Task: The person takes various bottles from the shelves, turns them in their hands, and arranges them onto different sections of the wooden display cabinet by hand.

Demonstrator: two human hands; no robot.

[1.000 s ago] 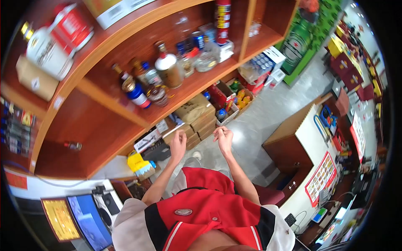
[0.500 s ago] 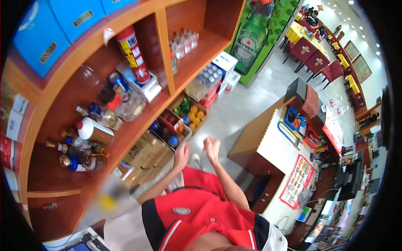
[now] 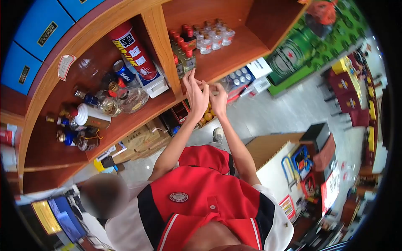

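My left hand (image 3: pixel 197 97) is raised in front of the wooden shelf, its fingers stretched upward and no object visible in it. Close beside it, my right hand (image 3: pixel 219 99) has its fingers bent toward the left hand's thumb. The fingertips meet or nearly meet; whether something small sits between them is hidden. Just beyond the left fingertips stand small red-capped bottles (image 3: pixel 189 58) in a shelf compartment. Several small clear bottles (image 3: pixel 215 41) stand to their right.
The left compartment holds a red spray can (image 3: pixel 133 52), a Pepsi can (image 3: pixel 124 71), a glass decanter (image 3: pixel 134 100) and a white bottle (image 3: pixel 93 116). Below are cardboard boxes (image 3: pixel 140 142) and oranges (image 3: pixel 207 117). A counter (image 3: pixel 272 165) stands right. A blurred round shape (image 3: pixel 104 195) is at lower left.
Both hands have risen toward the shelf and come together. My left fingers have straightened. The view has turned, bringing the small bottles nearer and shifting the counter lower right.
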